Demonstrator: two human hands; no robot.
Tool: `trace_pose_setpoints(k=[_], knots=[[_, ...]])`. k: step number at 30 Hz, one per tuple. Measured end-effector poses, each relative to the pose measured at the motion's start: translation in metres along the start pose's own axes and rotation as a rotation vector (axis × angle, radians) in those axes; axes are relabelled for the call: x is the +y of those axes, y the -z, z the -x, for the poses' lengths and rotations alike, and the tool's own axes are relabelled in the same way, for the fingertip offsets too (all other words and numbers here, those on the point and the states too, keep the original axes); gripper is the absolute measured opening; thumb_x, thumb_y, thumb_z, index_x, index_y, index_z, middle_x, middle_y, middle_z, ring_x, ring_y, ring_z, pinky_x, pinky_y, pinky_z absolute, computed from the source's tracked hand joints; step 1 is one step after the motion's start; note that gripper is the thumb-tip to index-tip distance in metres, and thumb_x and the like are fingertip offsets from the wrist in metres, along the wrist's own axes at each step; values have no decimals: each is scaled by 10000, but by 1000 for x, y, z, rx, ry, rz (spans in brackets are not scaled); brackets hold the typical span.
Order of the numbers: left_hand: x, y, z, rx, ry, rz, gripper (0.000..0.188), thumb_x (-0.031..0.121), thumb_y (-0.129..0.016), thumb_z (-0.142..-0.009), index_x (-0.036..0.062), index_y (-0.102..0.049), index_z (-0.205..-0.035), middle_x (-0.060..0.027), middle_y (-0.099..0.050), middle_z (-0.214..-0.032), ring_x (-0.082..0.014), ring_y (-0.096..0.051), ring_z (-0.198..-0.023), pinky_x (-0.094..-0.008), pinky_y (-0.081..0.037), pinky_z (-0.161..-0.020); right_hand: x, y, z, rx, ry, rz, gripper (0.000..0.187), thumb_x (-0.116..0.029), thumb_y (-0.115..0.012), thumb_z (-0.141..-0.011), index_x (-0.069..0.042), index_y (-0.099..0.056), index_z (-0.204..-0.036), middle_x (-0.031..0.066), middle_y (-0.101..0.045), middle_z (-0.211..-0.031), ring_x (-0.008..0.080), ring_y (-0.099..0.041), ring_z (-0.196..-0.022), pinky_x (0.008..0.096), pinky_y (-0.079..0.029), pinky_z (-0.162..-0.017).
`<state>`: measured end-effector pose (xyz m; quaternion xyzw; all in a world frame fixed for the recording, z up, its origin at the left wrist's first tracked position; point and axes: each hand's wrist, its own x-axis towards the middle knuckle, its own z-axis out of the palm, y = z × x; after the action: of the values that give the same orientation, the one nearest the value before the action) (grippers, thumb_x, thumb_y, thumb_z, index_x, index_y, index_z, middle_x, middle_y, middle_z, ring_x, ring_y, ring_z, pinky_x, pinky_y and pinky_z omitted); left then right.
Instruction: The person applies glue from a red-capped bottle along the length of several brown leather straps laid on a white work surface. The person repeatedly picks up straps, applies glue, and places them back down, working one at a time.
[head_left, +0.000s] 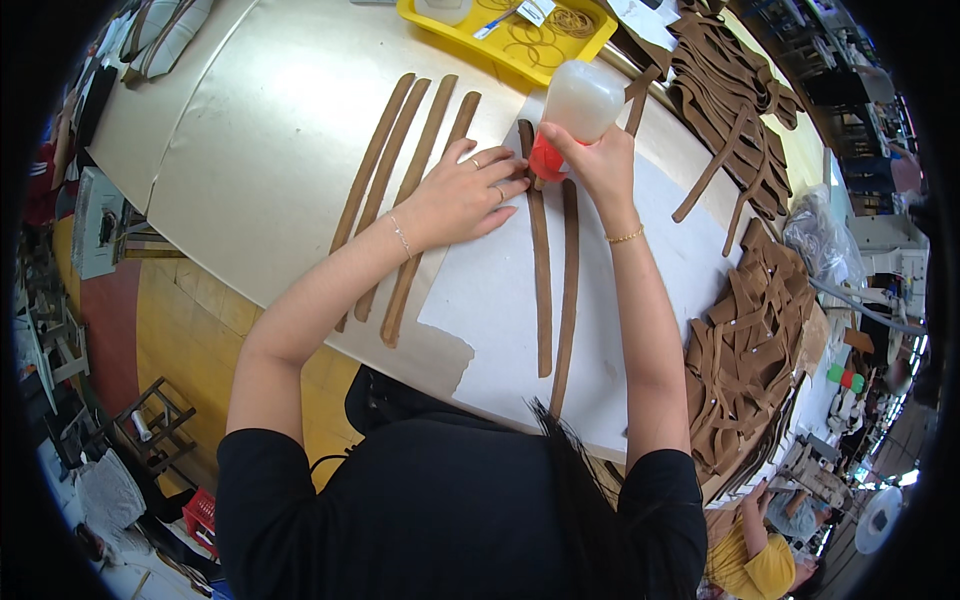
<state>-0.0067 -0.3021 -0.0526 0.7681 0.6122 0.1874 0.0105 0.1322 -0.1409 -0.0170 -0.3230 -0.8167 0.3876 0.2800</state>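
My right hand [602, 170] is wrapped round a translucent white squeeze bottle [583, 100] with a red cap [547, 158]. The bottle is tipped over, cap end down, above the upper part of a long brown strip [541, 280]. With fingers spread, my left hand [455, 200] lies flat, its fingertips at that same strip. Whether anything comes out of the bottle is hidden. A second brown strip [568, 290] lies beside it, under the right hand. Left of these, several brown strips [372, 165] lie side by side, partly covered by my left forearm.
White paper [480, 290] covers part of the table [250, 180]. A yellow tray [490, 48] at the far side holds cord loops and a small container. Heaps of brown strips [735, 95] and brown pieces [755, 350] lie to the right. Another person [750, 555] is at the lower right.
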Motion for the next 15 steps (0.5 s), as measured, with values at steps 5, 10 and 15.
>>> trace_pose_setpoints(k=[5,10,15], knots=[[0,-3,2,-5,12,-10,365,314,-640,-877,128,-649,-1190,-38,-566,-1308,-194,-454,-1291,-493,-314,-1064,2,2,11,-1,-15,-18,554,-496,-801,-719,3,-711,-944,123,-731,-792,228,-725,-752,315,-563,-683],[9,-6,2,47,75,8,436,408,-641,-866,107,-651,-1181,-65,-574,-1301,-206,-473,-1276,-505,-302,-1064,2,6,21,-27,-21,-10,557,-498,-803,-716,11,-712,-924,133,-729,-796,233,-724,-747,318,-563,-683],[20,-5,1,86,124,-11,531,477,-665,-827,79,-649,-1178,-85,-579,-1293,-226,-480,-1273,-516,-297,-1063,1,9,34,-32,-30,-17,569,-499,-811,-707,22,-707,-910,139,-727,-790,232,-721,-731,324,-562,-675]])
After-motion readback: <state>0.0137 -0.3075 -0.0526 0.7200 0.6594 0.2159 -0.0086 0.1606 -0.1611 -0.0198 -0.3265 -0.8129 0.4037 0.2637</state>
